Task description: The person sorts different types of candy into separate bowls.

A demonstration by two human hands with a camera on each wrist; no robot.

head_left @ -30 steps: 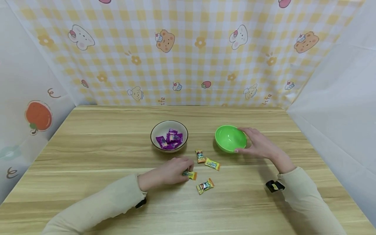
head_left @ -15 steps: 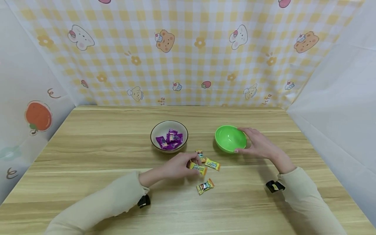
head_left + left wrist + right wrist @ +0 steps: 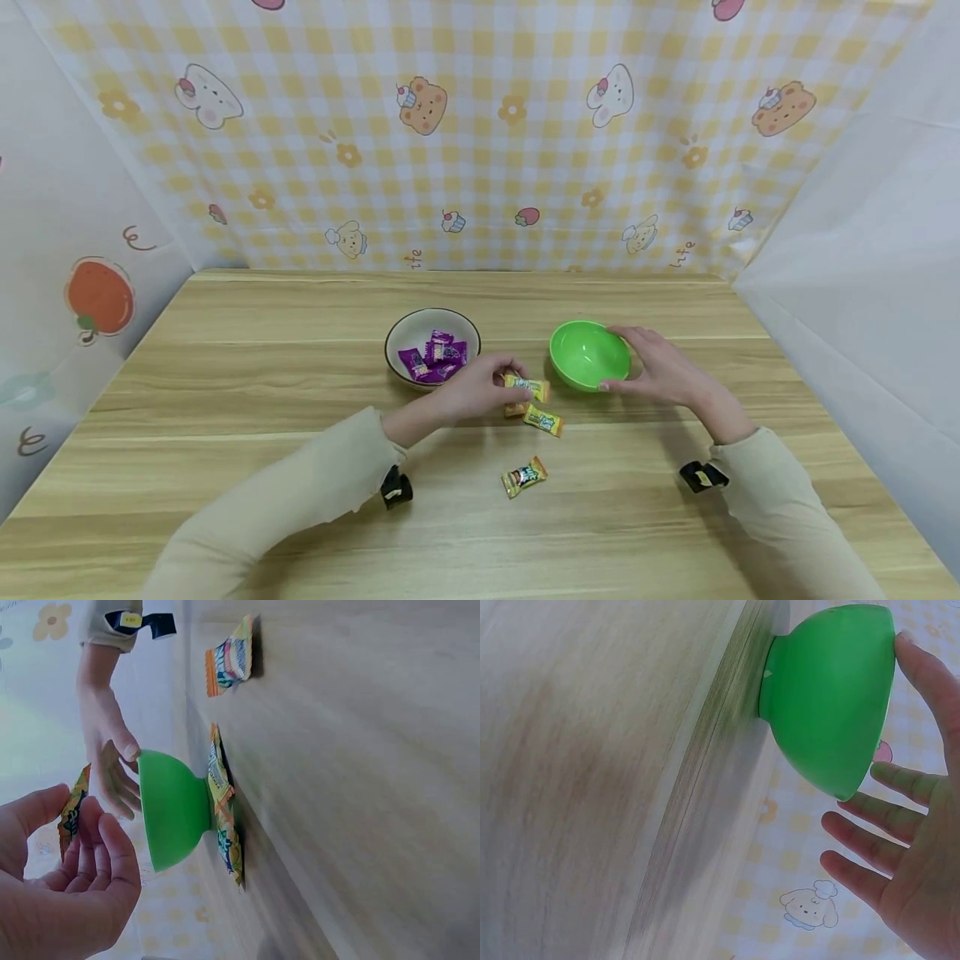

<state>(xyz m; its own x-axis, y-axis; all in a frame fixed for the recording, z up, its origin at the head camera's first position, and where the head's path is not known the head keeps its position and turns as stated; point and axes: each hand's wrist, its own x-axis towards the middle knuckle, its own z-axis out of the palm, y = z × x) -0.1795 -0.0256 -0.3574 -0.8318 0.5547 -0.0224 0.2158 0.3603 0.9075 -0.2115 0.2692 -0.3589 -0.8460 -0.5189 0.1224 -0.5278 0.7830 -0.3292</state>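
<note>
My left hand (image 3: 480, 387) pinches a yellow-wrapped candy (image 3: 528, 388) between thumb and fingertips. In the left wrist view this candy (image 3: 73, 814) stands edge-on, clear of the table and to the left of the green bowl (image 3: 171, 810). The green bowl (image 3: 589, 356) sits upright on the table with nothing inside. My right hand (image 3: 663, 371) rests against its right side, thumb and forefinger spread along the rim. From the right wrist, the fingers of that hand (image 3: 922, 832) look nearly straight. Below the held candy lie two yellow candies, one (image 3: 543, 420) in plain sight, the other (image 3: 516, 409) partly covered.
Nearer the front lies another yellow candy (image 3: 524, 477). A cream bowl (image 3: 432, 319) with a dark rim, behind my left hand, contains several purple-wrapped candies (image 3: 442, 354). A checked cloth (image 3: 480, 167) hangs along the table's back edge.
My left hand has lifted the candy off the table and carried it right and away from me toward the green bowl. My right hand and both bowls have stayed in place.
</note>
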